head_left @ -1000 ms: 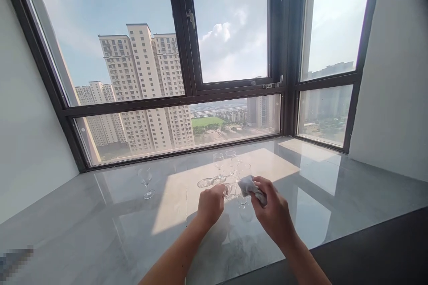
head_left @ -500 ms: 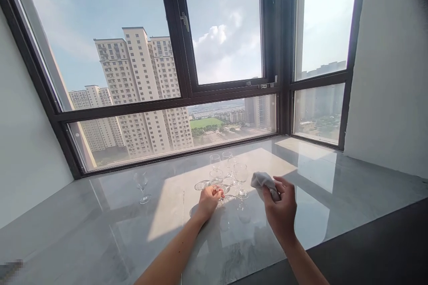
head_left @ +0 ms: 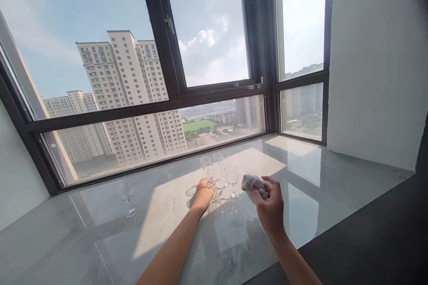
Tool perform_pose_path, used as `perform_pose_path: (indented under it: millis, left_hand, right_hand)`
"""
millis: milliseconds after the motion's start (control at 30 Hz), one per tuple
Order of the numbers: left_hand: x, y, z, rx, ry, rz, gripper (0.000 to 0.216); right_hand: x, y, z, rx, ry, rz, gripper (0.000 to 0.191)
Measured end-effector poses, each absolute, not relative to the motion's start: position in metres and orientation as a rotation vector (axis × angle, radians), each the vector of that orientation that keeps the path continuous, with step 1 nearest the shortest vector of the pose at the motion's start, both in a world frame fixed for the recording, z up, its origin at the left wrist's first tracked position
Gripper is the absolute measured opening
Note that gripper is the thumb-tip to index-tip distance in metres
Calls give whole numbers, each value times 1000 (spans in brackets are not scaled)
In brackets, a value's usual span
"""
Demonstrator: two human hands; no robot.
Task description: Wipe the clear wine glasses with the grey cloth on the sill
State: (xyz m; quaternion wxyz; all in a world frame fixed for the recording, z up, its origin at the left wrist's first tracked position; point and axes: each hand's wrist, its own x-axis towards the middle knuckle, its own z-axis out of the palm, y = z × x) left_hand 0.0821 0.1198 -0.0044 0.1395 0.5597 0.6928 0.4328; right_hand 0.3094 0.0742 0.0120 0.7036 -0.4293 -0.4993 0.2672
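Observation:
My left hand (head_left: 204,193) reaches into a small group of clear stemmed glasses on the sill. Its fingers are closed around the lower part of the nearest wine glass (head_left: 207,169), whose stem they mostly hide. Just right of it, another stemmed glass (head_left: 231,175) stands upright, and a further one (head_left: 219,163) is behind. My right hand (head_left: 271,202) pinches a bunched grey cloth (head_left: 253,184) above the sill, to the right of the glasses and apart from them.
A lone stemmed glass (head_left: 128,198) stands upright at the left. The glossy grey stone sill (head_left: 247,249) ends at a dark front edge on the right. Dark window frames (head_left: 140,109) rise behind, and a white wall (head_left: 374,67) closes off the right side.
My view has shifted a little to the right. Around the nearest glass, my left fingers have closed further. My right hand still holds the cloth in much the same pose.

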Motion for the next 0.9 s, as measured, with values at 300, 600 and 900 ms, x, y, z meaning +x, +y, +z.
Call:
perform_pose_path:
  millis: [300, 600, 900]
  left_hand:
    - [5, 22, 19, 1804, 2449, 1705, 14]
    - [-108, -19, 19, 606, 2970, 1918, 62]
    - [-125, 9, 16, 513, 2772, 1640, 42]
  right_hand:
    - [311, 74, 6, -988, -1117, 593, 48]
    - [290, 44, 27, -916, -1155, 616, 45]
    - [261, 15, 39, -770, -1316, 680, 34]
